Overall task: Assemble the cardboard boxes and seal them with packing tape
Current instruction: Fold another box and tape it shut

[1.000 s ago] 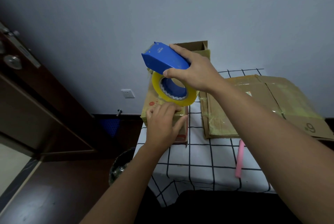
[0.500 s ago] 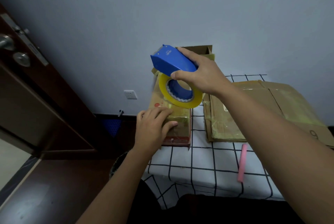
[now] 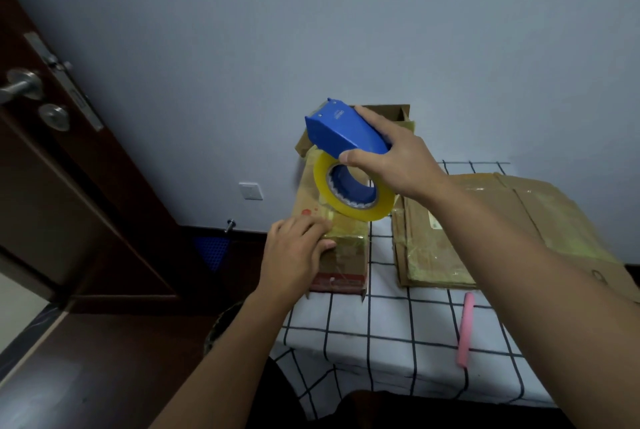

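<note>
A small brown cardboard box (image 3: 346, 255) stands at the left edge of the checked tablecloth, its top and near side covered in yellowish tape. My left hand (image 3: 294, 252) rests flat on the box's near top corner, fingers together and pressing. My right hand (image 3: 391, 154) grips a blue tape dispenser (image 3: 343, 134) holding a yellow tape roll (image 3: 353, 196), which hangs just above the box's top. Whether the tape strip touches the box I cannot tell.
Flattened taped cardboard (image 3: 485, 234) lies on the table (image 3: 381, 324) to the right. A pink stick (image 3: 464, 330) lies near the front edge. An open box (image 3: 398, 115) stands behind. A dark wooden door (image 3: 69, 168) and a bin (image 3: 225, 324) are to the left.
My left hand slid left along the box's near corner. The dispenser in my right hand stayed above the box. The camera tilted so the scene sits lower in view.
</note>
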